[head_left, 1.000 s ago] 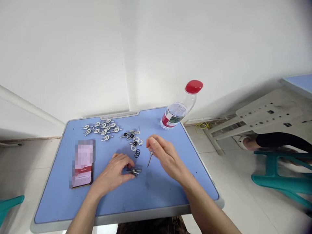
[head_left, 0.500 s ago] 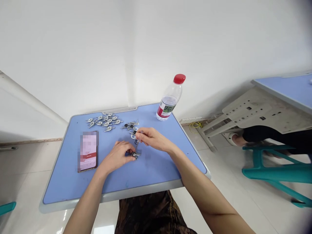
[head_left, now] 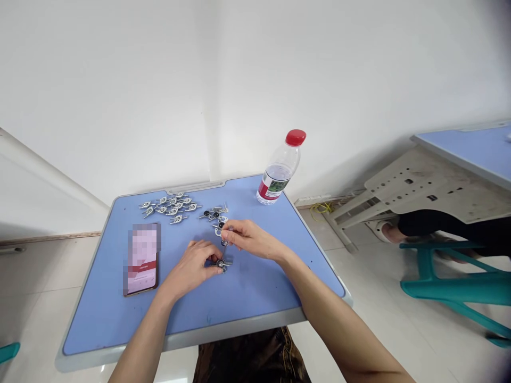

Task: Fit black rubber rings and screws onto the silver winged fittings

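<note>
The left hand [head_left: 195,264] pinches a small silver metal fitting [head_left: 222,263], seemingly steadying it beneath the thin, metal-shafted tool [head_left: 224,251] the right hand [head_left: 250,239] pinches.

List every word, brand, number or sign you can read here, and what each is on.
No text can be read.
Bottle label: print too small.
Phone: partly pixelated; marks on its red band are blurred.
Metal part at the left hand: no lettering made out.
</note>
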Available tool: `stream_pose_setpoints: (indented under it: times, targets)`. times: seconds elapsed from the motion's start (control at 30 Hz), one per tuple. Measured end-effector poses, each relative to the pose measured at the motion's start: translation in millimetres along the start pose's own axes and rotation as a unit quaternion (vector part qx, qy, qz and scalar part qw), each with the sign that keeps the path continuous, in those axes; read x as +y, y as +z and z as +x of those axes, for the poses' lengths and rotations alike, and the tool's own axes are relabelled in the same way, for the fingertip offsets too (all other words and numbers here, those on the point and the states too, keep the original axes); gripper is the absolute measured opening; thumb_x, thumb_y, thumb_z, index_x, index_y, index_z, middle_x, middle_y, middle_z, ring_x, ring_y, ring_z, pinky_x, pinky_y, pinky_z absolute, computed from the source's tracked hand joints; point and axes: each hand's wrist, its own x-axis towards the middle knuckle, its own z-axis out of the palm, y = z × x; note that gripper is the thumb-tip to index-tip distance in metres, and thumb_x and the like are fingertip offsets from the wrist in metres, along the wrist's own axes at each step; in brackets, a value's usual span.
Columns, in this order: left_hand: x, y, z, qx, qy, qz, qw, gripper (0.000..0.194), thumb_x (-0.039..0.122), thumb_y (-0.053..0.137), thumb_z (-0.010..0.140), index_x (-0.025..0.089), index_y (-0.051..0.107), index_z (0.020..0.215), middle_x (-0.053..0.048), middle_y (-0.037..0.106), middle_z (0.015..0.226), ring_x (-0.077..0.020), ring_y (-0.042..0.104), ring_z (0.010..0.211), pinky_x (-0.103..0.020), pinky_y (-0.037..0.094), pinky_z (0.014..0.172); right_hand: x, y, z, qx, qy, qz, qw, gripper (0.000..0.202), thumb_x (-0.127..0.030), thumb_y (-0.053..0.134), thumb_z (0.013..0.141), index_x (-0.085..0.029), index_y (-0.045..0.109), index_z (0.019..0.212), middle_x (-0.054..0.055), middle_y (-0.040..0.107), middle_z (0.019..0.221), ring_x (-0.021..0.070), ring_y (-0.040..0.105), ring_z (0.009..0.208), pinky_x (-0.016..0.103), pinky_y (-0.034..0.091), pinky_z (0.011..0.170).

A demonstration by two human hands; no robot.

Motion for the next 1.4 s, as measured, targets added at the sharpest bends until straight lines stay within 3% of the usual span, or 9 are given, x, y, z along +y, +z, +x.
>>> stream_pose_setpoints:
  times: [0.47, 1.0, 1.17, 1.3, 1.4]
  targets:
    - [-1, 0.6, 0, 0.009, -0.001, -0.001, 1.0, 0.008, 0.024, 0.062, 0.077, 0.021, 0.063, 0.085, 0.0, 0.065, 0.085, -0.0205, 0.057, 0.085, -0.035, 0.037, 0.083, -6, 2, -3, -0.017, -0.025, -0.025, 0.999, 0.026, -0.036, 0.043, 0.093, -0.016, 0.058, 0.083, -0.003, 0.05, 0.065, 0.0088, 0.042, 0.059, 0.02, 0.033, 0.054]
    - [1, -0.2, 0, 0.0, -0.009, -0.006, 1.0, 0.008, 0.022, 0.063, 0.076, 0.021, 0.061, 0.084, 0.001, 0.064, 0.086, -0.0205, 0.056, 0.087, -0.036, 0.036, 0.085, -5, 0, -3, -0.001, -0.016, -0.017, 1.0, 0.03, -0.04, 0.044, 0.093, -0.016, 0.058, 0.081, -0.002, 0.054, 0.066, 0.0083, 0.043, 0.057, 0.02, 0.034, 0.053]
    - [1, -1.2, -1, -0.002, -0.01, -0.01, 1.0, 0.01, 0.023, 0.063, 0.076, 0.022, 0.063, 0.086, 0.0, 0.064, 0.085, -0.02, 0.056, 0.087, -0.036, 0.037, 0.087, 2, -10, -2, 0.109, -0.021, 0.096, 0.989, 0.035, -0.047, 0.045, 0.091, -0.016, 0.056, 0.081, -0.002, 0.051, 0.065, 0.0079, 0.046, 0.055, 0.02, 0.035, 0.051]
    - [-5, -3.0, -2, -0.005, -0.01, -0.048, 0.999, 0.016, 0.028, 0.064, 0.076, 0.023, 0.064, 0.091, -0.001, 0.065, 0.089, -0.0205, 0.057, 0.092, -0.035, 0.04, 0.087, 12, -21, 3, 0.26, -0.035, 0.166, 0.951, 0.04, -0.052, 0.047, 0.088, -0.017, 0.052, 0.071, -0.004, 0.045, 0.054, 0.0076, 0.043, 0.048, 0.021, 0.036, 0.05]
    - [-15, -5.4, -1, 0.031, -0.015, -0.095, 0.995, 0.02, 0.033, 0.063, 0.077, 0.021, 0.065, 0.093, -0.003, 0.065, 0.091, -0.0194, 0.059, 0.087, -0.031, 0.045, 0.08, 21, -28, 8, 0.328, -0.024, 0.194, 0.924, 0.044, -0.056, 0.045, 0.086, -0.018, 0.044, 0.063, -0.003, 0.047, 0.057, 0.0084, 0.045, 0.049, 0.022, 0.038, 0.05]
